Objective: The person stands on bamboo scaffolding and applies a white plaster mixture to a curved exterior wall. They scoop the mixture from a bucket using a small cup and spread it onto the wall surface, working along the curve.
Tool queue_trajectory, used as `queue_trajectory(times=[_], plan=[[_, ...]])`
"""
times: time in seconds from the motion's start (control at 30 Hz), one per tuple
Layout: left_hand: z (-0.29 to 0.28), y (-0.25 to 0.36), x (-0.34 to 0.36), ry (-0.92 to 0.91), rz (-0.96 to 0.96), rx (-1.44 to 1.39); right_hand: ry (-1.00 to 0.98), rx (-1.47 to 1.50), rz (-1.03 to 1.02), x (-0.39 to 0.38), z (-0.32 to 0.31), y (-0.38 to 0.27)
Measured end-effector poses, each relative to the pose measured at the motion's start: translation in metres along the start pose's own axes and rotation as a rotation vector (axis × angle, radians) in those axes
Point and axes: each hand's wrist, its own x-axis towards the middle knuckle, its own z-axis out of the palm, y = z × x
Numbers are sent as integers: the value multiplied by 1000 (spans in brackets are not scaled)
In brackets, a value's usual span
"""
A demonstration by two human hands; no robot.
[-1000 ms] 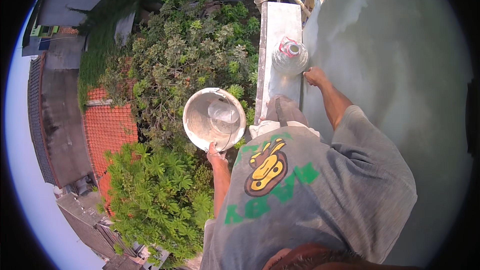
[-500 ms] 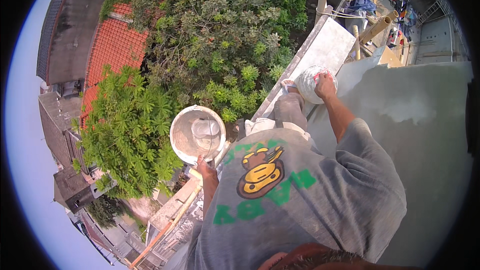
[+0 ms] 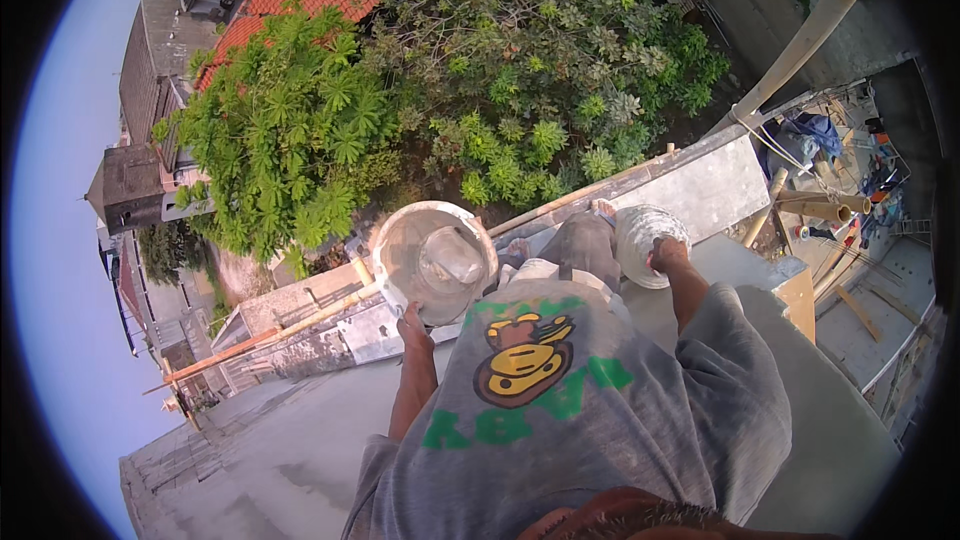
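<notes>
Left hand (image 3: 412,323) grips rim of white bucket (image 3: 436,260); fingers partly hidden. Inside bucket, a pale smaller container, contents unclear. Right hand (image 3: 666,254) closed on plaster-caked round tool (image 3: 643,240), against grey ledge (image 3: 700,185).

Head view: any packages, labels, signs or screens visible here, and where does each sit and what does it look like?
No packages, signs or screens are visible.
Printed graphic: on the back of the person's grey T-shirt, a yellow-and-brown cartoon face over green block shapes.
Round white plaster-smeared bucket: held at its rim by the left hand, no label showing.
Smaller round white container: under the right hand, on the grey ledge, no label showing.
</notes>
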Motion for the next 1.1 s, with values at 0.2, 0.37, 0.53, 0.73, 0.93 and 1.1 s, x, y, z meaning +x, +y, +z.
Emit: queue_trajectory(times=[0.2, 0.37, 0.53, 0.73, 0.93, 1.1], plan=[[-10, -52, -14, 175, -80, -36, -81, 144, -76, 18, 31, 30], [-38, -81, -45, 354, -150, -189, -187, 112, -135, -24, 1, 6], [-42, -97, -47, 496, -208, -169, -136, 35, -188, -23, -8, 18], [-53, -131, -47, 661, -314, -310, -76, 73, -305, -12, -19, 43], [-27, -187, -46, 690, -319, -718, 71, 594, 32, 22, -20, 86], [-25, -207, -74, 847, -459, -713, 20, 349, -22, 27, -51, 66]])
